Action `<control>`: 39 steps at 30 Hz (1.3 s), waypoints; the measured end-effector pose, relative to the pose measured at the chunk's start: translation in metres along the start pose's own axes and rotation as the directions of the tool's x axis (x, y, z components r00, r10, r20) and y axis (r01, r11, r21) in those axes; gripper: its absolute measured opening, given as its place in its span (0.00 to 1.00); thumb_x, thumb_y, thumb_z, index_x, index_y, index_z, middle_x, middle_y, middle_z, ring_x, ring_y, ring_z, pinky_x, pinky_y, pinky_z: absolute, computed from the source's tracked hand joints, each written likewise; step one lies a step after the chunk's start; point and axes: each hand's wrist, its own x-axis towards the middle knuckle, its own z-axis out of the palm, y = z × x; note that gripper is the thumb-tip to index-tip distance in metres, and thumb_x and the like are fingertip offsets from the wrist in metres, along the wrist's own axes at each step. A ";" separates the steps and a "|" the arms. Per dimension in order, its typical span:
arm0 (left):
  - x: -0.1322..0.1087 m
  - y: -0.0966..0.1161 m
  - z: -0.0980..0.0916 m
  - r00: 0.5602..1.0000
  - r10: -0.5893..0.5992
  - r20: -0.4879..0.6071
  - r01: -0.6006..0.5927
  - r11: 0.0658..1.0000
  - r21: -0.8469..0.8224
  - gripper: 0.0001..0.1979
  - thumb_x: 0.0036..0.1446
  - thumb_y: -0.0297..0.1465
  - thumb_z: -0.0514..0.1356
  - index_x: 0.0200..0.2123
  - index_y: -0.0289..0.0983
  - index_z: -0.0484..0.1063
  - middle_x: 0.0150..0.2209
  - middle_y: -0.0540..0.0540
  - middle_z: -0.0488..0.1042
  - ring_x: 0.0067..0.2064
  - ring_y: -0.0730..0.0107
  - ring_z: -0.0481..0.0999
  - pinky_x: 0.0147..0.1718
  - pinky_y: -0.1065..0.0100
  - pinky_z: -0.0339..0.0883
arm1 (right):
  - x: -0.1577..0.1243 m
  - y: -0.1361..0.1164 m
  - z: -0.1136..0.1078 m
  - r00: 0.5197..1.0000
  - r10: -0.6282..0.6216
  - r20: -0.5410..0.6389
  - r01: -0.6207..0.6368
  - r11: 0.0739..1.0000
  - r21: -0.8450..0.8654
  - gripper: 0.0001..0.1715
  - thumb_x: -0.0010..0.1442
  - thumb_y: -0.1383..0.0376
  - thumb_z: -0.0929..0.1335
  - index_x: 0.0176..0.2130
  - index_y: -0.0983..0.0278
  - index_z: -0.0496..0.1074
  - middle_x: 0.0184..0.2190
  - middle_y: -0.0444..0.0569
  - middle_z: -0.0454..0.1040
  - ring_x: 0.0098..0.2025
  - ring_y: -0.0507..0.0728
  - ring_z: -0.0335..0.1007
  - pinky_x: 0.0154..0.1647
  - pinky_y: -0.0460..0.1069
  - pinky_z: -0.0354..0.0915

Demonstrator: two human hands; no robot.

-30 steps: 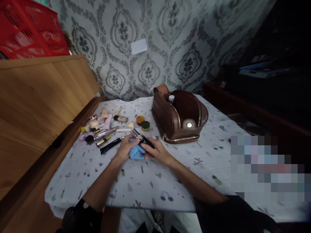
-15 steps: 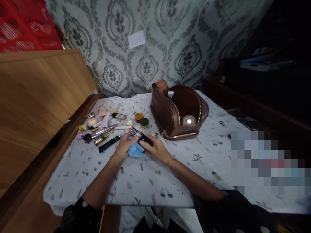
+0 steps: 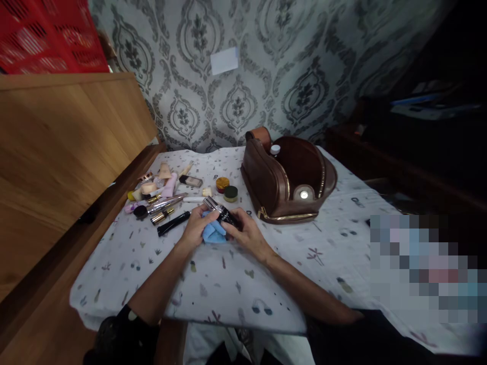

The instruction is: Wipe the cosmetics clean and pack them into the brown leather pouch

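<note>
My right hand is closed around the dark end of a black cosmetic bottle with a silver cap. The bottle tilts, its silver end pointing up and left. In my left hand a crumpled light blue cloth is gripped against the bottle's side. Just left of that hand lies a black tube, with a gold-and-black lipstick behind it. Beyond my hands stand a green-lidded jar and a gold-lidded jar.
A brown cosmetic bag stands unzipped at the right, a white-capped bottle inside. Several makeup items, including a pink tube and a compact, lie at the left. A wooden cabinet borders the patterned tablecloth.
The view has shifted slightly, so the scene sits a little further right. The bottle has turned in my fingers and pale lettering now shows on its black part. Both hands keep their hold.
</note>
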 end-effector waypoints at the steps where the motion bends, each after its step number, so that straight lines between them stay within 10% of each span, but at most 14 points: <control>1: 0.000 0.000 0.000 1.000 -0.002 -0.003 0.002 1.000 -0.009 0.24 0.37 0.41 0.75 0.35 0.33 0.76 0.27 0.48 0.78 0.25 0.71 0.76 0.26 0.72 0.70 | 0.000 0.001 -0.001 0.999 -0.034 -0.009 0.034 0.999 -0.040 0.24 0.54 0.47 0.73 0.38 0.62 0.66 0.28 0.42 0.68 0.25 0.50 0.63 0.23 0.46 0.60; 17: -0.003 0.005 -0.001 0.980 -0.121 0.160 0.129 0.991 -0.043 0.28 0.35 0.42 0.76 0.38 0.33 0.75 0.28 0.48 0.78 0.22 0.70 0.75 0.23 0.69 0.72 | -0.004 -0.005 0.008 0.962 0.202 0.182 -0.252 0.916 0.311 0.29 0.52 0.41 0.71 0.34 0.61 0.64 0.21 0.40 0.69 0.15 0.46 0.57 0.14 0.43 0.43; 25: 0.007 -0.001 0.002 0.940 0.174 -0.292 -0.197 0.979 -0.052 0.21 0.49 0.47 0.69 0.38 0.38 0.74 0.34 0.50 0.78 0.36 0.72 0.77 0.35 0.74 0.70 | 0.006 0.002 0.006 0.954 0.291 -0.072 -0.195 0.785 0.588 0.27 0.41 0.48 0.79 0.34 0.62 0.75 0.31 0.44 0.76 0.31 0.52 0.68 0.32 0.46 0.64; 33: -0.020 -0.014 0.023 0.978 0.195 0.075 -0.209 0.923 0.323 0.54 0.38 0.29 0.75 0.67 0.42 0.52 0.65 0.41 0.61 0.65 0.52 0.61 0.64 0.57 0.53 | 0.007 0.004 0.001 0.961 0.250 -0.120 -0.150 0.831 0.536 0.27 0.41 0.51 0.80 0.36 0.61 0.73 0.30 0.42 0.76 0.31 0.52 0.70 0.34 0.47 0.65; 39: -0.016 -0.018 0.012 0.923 0.289 0.252 -0.380 0.784 0.491 0.42 0.50 0.28 0.67 0.67 0.41 0.55 0.64 0.39 0.62 0.66 0.48 0.58 0.66 0.52 0.49 | 0.007 0.008 -0.007 0.981 0.157 -0.118 -0.116 0.948 0.296 0.29 0.45 0.47 0.77 0.39 0.62 0.70 0.25 0.41 0.73 0.25 0.51 0.67 0.29 0.47 0.62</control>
